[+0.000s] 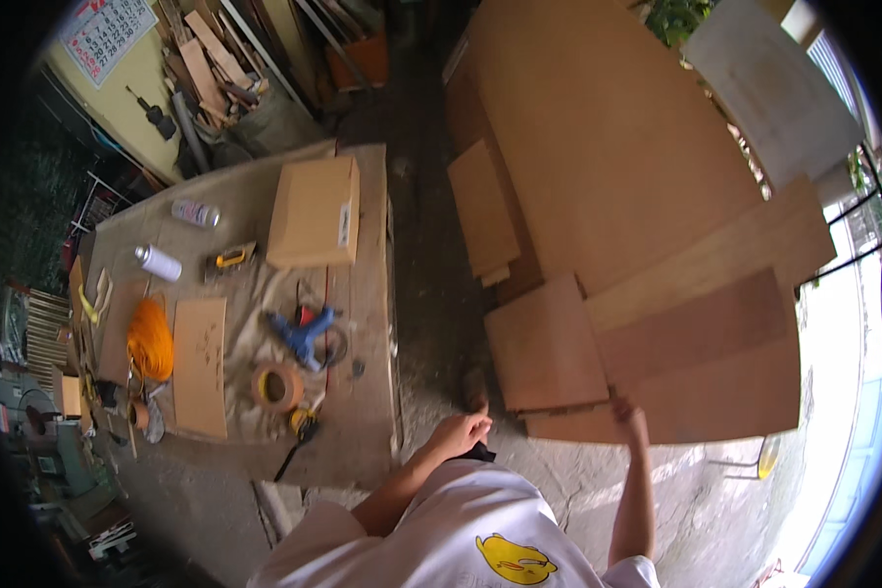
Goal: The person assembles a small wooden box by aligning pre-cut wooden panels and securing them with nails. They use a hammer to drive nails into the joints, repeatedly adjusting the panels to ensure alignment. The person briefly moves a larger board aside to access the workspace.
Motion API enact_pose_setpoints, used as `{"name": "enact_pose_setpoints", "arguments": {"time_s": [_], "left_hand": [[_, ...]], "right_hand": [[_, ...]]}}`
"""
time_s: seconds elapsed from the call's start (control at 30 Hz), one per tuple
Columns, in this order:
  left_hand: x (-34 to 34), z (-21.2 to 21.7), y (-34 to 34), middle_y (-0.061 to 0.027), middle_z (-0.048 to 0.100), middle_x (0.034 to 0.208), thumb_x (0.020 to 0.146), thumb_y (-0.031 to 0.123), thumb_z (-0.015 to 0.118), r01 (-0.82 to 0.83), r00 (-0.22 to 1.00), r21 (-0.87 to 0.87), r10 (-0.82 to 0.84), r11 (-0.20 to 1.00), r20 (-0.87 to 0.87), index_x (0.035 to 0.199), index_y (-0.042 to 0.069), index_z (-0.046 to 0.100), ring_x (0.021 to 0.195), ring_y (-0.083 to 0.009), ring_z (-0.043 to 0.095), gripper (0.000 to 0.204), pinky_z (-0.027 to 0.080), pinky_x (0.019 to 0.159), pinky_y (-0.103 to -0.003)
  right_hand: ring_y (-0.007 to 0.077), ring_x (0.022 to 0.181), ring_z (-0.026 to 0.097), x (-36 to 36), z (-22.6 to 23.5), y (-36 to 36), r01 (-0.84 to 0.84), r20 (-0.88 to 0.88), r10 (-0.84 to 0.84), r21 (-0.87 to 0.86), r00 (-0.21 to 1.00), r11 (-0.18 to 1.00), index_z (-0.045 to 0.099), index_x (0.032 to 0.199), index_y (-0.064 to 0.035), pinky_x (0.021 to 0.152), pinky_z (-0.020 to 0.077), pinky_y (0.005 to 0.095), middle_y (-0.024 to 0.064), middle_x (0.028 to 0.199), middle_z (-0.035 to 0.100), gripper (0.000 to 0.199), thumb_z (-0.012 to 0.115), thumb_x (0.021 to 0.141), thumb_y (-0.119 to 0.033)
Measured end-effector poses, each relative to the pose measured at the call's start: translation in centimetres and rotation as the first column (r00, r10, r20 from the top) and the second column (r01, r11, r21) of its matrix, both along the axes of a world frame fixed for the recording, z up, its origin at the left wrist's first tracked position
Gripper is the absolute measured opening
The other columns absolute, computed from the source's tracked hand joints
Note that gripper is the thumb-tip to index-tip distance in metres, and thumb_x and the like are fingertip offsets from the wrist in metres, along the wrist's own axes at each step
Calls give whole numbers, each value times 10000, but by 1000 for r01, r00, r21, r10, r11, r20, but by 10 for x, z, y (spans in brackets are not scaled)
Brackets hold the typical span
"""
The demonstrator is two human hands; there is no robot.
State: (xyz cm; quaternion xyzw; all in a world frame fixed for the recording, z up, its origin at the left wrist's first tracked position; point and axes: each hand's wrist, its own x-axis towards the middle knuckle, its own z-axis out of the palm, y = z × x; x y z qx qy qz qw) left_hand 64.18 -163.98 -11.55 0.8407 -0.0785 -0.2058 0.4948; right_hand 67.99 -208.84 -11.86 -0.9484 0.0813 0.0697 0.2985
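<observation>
My left hand (459,435) is held in front of my waist with its fingers curled in. Whether anything is inside them is hidden. Out to the right, my right hand (631,419) is at the near edge of a stack of wooden sheets. It is closest to the corner of a squarish brown board (547,343), which lies on a larger reddish-brown sheet (701,392). Its fingers are small and blurred, so I cannot tell whether they touch the board. A long lighter panel (706,250) lies across the stack farther back.
On the left, a cloth-covered workbench (363,441) carries a cardboard box (309,211), a blue glue gun (302,333), a tape roll (276,387), a tape measure (304,424), an orange cord coil (150,338) and spray cans (159,263). Wood offcuts (206,64) stand behind it.
</observation>
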Motion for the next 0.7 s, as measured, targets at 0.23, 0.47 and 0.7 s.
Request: {"name": "enact_pose_setpoints", "arguments": {"time_s": [0.23,0.47,0.7], "left_hand": [[174,68,2,-129,758,949,1005,303,638,-186,979,-53,190,981,75,1192,96,693,839,-288,745,285,582,727,-388],[325,74,35,-137,747,936,979,189,687,-374,915,-173,393,911,93,1166,67,698,766,-230,726,223,570,695,-334],[553,85,72,-148,748,1003,999,307,637,-318,946,5,317,948,70,1195,78,697,912,-298,736,308,573,799,-404]], "right_hand": [[187,630,677,-9,-129,-36,272,-671,-18,276,741,922,733,893,-37,583,563,378,103,715,711,243,714,939,-275],[210,622,678,147,-141,11,-203,-621,305,232,722,951,739,924,-39,621,587,400,108,756,726,239,714,944,-276],[246,717,729,485,-171,72,-172,-758,238,167,607,971,752,916,-43,735,597,426,115,806,753,369,641,980,-389]]}}
